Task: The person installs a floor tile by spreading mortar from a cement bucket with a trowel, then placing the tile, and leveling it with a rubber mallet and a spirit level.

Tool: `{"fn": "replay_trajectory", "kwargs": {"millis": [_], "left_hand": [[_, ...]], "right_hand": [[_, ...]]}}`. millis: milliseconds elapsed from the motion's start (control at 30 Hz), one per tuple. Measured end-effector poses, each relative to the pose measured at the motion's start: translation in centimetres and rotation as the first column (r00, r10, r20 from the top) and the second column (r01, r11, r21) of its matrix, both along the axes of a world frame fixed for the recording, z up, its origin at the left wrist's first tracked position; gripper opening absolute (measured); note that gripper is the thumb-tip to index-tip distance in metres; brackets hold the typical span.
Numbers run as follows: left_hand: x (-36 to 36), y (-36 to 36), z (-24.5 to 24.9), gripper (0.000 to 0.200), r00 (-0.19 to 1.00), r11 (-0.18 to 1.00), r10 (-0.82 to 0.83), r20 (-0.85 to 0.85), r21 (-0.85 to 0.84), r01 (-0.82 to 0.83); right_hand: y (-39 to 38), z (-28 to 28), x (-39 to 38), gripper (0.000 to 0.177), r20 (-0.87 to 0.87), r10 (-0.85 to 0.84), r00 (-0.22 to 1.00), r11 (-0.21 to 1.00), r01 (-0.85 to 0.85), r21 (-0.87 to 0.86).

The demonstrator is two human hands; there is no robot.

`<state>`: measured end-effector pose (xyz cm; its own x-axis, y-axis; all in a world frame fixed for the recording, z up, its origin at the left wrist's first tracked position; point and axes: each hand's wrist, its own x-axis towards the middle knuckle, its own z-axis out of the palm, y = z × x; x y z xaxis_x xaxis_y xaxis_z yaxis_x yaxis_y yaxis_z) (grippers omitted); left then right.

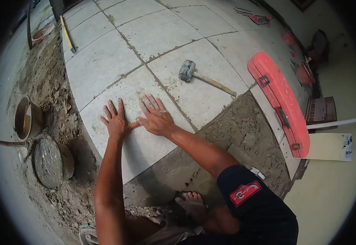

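Both palms lie on a large pale floor tile (145, 151), which borders the wet mortar. My left hand (117, 122) is flat with its fingers spread, touching the tile's surface. Beside it, my right hand (157, 117) also presses flat, its thumb close to the left thumb. Neither hand holds anything. On the neighbouring tile, ahead and to the right of my right hand, a rubber mallet (206, 77) with a dark head and wooden handle rests on its side.
Wet mortar (243, 126) covers the ground at right. A long red case (282, 104) stands beyond it. To the left are loose soil (59, 110), a bucket of grey slurry (49, 161) and another bucket (27, 118). A yellow spirit level (67, 34) lies along the far tile edge.
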<state>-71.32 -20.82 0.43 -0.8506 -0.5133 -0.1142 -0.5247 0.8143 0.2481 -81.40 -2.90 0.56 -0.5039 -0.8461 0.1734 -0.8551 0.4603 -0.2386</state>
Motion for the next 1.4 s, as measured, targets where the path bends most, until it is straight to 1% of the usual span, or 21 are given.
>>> {"fn": "replay_trajectory", "kwargs": {"millis": [33, 100, 133, 200, 233, 267, 333, 400, 467, 533, 567, 800, 867, 900, 967, 1067, 1133, 1167, 1233, 1333, 1400], "left_hand": [[0.0, 0.0, -0.1, 0.145, 1.000, 1.000, -0.014, -0.012, 0.006, 0.014], [0.1, -0.1, -0.2, 0.142, 0.999, 1.000, -0.019, -0.028, 0.005, 0.019], [0.5, -0.1, -0.6, 0.142, 0.999, 0.999, -0.041, -0.012, -0.001, 0.041], [0.3, -0.2, -1.0, 0.140, 0.998, 0.999, -0.030, -0.058, -0.020, 0.028], [0.3, -0.3, -1.0, 0.139, 0.997, 0.999, -0.032, -0.074, 0.007, 0.032], [0.3, -0.3, -1.2, 0.140, 0.997, 1.000, -0.027, -0.073, 0.008, 0.028], [0.3, -1.0, -2.4, 0.134, 0.994, 0.999, -0.051, -0.097, -0.008, 0.050], [0.3, -1.1, -2.7, 0.133, 0.990, 0.997, -0.074, -0.117, -0.005, 0.074], [0.6, -1.4, -2.6, 0.133, 0.989, 0.997, -0.071, -0.130, -0.011, 0.070], [0.7, -1.5, -2.7, 0.131, 0.983, 0.995, -0.095, -0.158, -0.004, 0.096], [0.8, -1.5, -2.8, 0.129, 0.981, 0.994, -0.107, -0.164, -0.023, 0.105], [1.7, -0.8, -1.1, 0.127, 0.984, 0.993, -0.109, -0.142, 0.019, 0.113], [2.1, 0.6, 0.2, 0.127, 0.974, 0.981, -0.192, -0.117, -0.021, 0.191], [2.1, 1.5, 0.0, 0.127, 0.974, 0.981, -0.194, -0.114, -0.025, 0.193], [2.2, 2.9, -1.2, 0.129, 0.944, 0.946, -0.320, -0.081, -0.084, 0.313], [2.0, 3.8, -1.8, 0.132, 0.950, 0.949, -0.299, -0.095, -0.130, 0.286], [2.0, 3.9, -1.6, 0.131, 0.952, 0.951, -0.296, -0.082, -0.115, 0.286], [2.0, 3.9, -1.5, 0.132, 0.949, 0.948, -0.304, -0.083, -0.126, 0.292], [1.8, 4.2, -1.1, 0.134, 0.958, 0.956, -0.280, -0.055, -0.109, 0.273], [1.6, 4.6, -0.2, 0.137, 0.970, 0.971, -0.236, -0.054, -0.058, 0.233], [1.5, 4.7, 0.3, 0.139, 0.975, 0.975, -0.221, -0.035, -0.042, 0.219]], "right_hand": [[0.2, 0.2, -0.1, 0.080, 0.007, -0.055, 0.998, 0.998, 0.055, 0.000], [0.1, 0.5, 0.1, 0.082, 0.063, -0.028, 0.998, 0.999, 0.029, -0.016], [0.0, 0.0, 0.4, 0.082, 0.079, -0.050, 0.996, 0.998, 0.051, -0.022], [0.1, -0.4, 0.0, 0.084, 0.075, -0.028, 0.997, 0.997, 0.033, -0.070], [0.1, -0.5, 0.0, 0.083, 0.073, -0.038, 0.997, 0.997, 0.043, -0.070], [0.0, -0.5, 0.0, 0.082, 0.096, -0.035, 0.995, 0.992, 0.046, -0.116], [0.3, 0.4, 0.0, 0.083, 0.108, -0.045, 0.993, 0.998, 0.049, -0.038], [0.3, -0.3, -0.1, 0.083, 0.108, -0.061, 0.992, 0.996, 0.068, -0.064], [0.4, -0.2, -0.1, 0.083, 0.114, -0.048, 0.992, 0.993, 0.060, -0.101], [0.5, -0.1, -0.2, 0.081, 0.154, -0.042, 0.987, 0.995, 0.054, -0.080], [0.5, -0.3, -0.2, 0.082, 0.158, -0.036, 0.987, 0.988, 0.059, -0.143], [0.4, -1.0, -0.5, 0.082, 0.208, -0.019, 0.978, 0.977, 0.061, -0.202], [0.4, -1.2, -0.6, 0.081, 0.218, -0.014, 0.976, 0.972, 0.064, -0.226], [0.4, -1.2, -0.6, 0.080, 0.224, -0.011, 0.974, 0.966, 0.068, -0.248], [0.6, -1.0, -0.6, 0.079, 0.232, -0.017, 0.972, 0.960, 0.081, -0.268], [0.5, -0.8, -0.7, 0.078, 0.234, -0.023, 0.972, 0.953, 0.092, -0.288], [0.4, -0.8, -0.5, 0.077, 0.239, -0.010, 0.971, 0.953, 0.082, -0.292], [0.5, -0.6, -0.7, 0.077, 0.232, -0.025, 0.972, 0.961, 0.087, -0.261], [0.5, -0.4, -0.8, 0.076, 0.228, -0.028, 0.973, 0.976, 0.076, -0.206], [0.2, -1.1, -0.8, 0.069, 0.180, -0.041, 0.983, 0.958, 0.089, -0.271], [0.2, -1.3, -0.8, 0.067, 0.134, -0.037, 0.990, 0.962, 0.071, -0.263]]}}
